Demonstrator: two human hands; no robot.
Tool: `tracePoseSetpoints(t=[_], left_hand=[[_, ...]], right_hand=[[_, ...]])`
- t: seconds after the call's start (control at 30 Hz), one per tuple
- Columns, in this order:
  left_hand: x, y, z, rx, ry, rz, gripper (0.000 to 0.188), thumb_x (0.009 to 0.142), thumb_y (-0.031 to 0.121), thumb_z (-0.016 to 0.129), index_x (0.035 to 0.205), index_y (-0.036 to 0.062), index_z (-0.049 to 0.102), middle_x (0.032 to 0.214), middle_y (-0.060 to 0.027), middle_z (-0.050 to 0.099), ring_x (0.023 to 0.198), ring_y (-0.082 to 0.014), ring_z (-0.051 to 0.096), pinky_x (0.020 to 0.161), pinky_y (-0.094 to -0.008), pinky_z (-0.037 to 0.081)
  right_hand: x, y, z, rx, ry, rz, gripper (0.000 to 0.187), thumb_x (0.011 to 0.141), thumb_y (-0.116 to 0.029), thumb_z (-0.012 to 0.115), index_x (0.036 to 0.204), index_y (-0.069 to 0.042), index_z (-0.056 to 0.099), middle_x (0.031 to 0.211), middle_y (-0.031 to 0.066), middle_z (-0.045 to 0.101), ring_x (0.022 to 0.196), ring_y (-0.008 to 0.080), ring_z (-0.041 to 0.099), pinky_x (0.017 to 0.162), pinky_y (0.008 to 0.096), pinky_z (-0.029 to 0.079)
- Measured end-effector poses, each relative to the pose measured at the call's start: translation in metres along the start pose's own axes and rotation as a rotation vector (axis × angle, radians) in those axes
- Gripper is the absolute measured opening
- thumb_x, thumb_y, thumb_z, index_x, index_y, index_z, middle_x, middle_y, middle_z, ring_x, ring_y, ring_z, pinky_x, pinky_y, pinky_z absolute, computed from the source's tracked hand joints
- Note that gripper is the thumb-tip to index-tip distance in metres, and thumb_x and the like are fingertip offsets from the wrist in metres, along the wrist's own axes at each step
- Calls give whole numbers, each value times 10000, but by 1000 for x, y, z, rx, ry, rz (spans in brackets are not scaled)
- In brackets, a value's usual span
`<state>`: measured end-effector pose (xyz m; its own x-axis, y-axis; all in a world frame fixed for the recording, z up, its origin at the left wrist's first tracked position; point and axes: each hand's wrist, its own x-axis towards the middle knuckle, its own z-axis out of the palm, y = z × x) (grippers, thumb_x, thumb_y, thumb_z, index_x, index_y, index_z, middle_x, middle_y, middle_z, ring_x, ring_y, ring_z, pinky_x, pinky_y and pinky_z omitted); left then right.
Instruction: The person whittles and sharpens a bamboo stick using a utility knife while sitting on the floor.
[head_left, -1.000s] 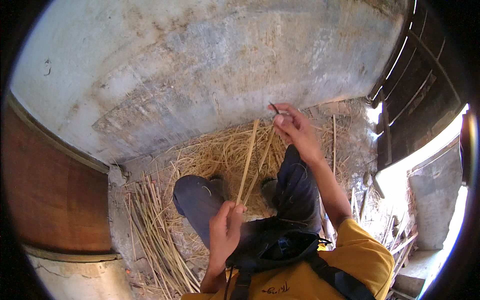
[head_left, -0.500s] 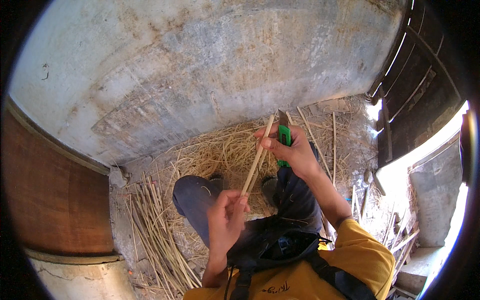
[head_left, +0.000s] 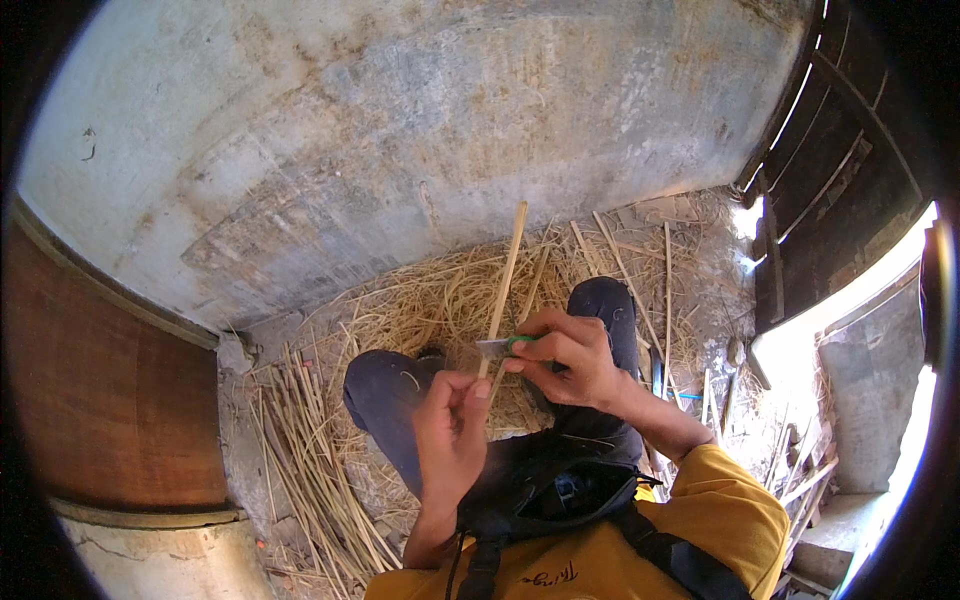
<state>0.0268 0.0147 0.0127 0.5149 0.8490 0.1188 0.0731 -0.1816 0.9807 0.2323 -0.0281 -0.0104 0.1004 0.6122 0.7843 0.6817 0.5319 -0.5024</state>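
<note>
A thin pale bamboo-like strip point(head_left: 509, 262) rises from the fingers of my left hand point(head_left: 449, 432), which pinches it near its lower end. My right hand point(head_left: 574, 360) is closed round a green utility knife point(head_left: 518, 343), most of whose handle is hidden by the fingers. The knife's metal blade point(head_left: 492, 348) lies across the strip, just above my left thumb. Both hands are over my lap, between my bent knees in dark trousers.
Curly shavings point(head_left: 430, 305) cover the floor between my feet and the stained wall point(head_left: 450, 130). A pile of long strips point(head_left: 320, 470) lies at my left. More loose sticks point(head_left: 668, 290) lie to the right. An open black bag point(head_left: 560, 490) rests at my waist.
My right hand has come down and nearer with the knife, from the strip's upper end to just above my left hand. The blade now points left, and the strip stands more upright.
</note>
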Motion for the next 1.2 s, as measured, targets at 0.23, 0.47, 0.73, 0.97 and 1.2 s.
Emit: tracePoseSetpoints(t=[0.23, 0.47, 0.73, 0.97, 1.2], left_hand=[[3, 3, 7, 49, 54, 61, 127, 1069, 131, 612, 1011, 18, 597, 724, 66, 524, 631, -2, 397, 539, -210, 305], [1, 11, 12, 146, 117, 112, 145, 1062, 125, 619, 990, 6, 580, 701, 40, 539, 628, -8, 397, 528, -227, 291], [-4, 15, 7, 193, 81, 72, 85, 1032, 46, 635, 1034, -25, 588, 798, -66, 671, 713, -49, 575, 581, -234, 444], [-9, 8, 1, 244, 104, 91, 102, 1033, 62, 637, 1028, -28, 589, 796, -94, 691, 704, -81, 620, 598, -262, 487], [-14, 3, -9, 283, 128, 63, 102, 1036, 74, 635, 1013, -16, 593, 747, -99, 673, 632, -89, 599, 543, -273, 442]], right_hand=[[-1, -8, -1, -134, -55, -89, 237, 801, -193, 870, 974, -151, 713, 924, 33, 687, 657, 227, 695, 514, 343, 533], [-1, -11, 1, -190, -27, -97, 220, 794, -231, 875, 938, -155, 728, 902, 17, 694, 637, 212, 692, 501, 344, 532], [-1, -8, 2, -184, -11, -105, 210, 797, -201, 875, 928, -138, 723, 881, 28, 688, 624, 215, 684, 494, 346, 525], [2, -6, 8, -177, -8, -120, 233, 767, -167, 870, 958, -151, 738, 885, 30, 680, 631, 221, 681, 500, 353, 523], [5, -1, 15, -178, -52, -94, 256, 749, -117, 841, 984, -163, 751, 910, 31, 690, 657, 226, 694, 516, 361, 536]])
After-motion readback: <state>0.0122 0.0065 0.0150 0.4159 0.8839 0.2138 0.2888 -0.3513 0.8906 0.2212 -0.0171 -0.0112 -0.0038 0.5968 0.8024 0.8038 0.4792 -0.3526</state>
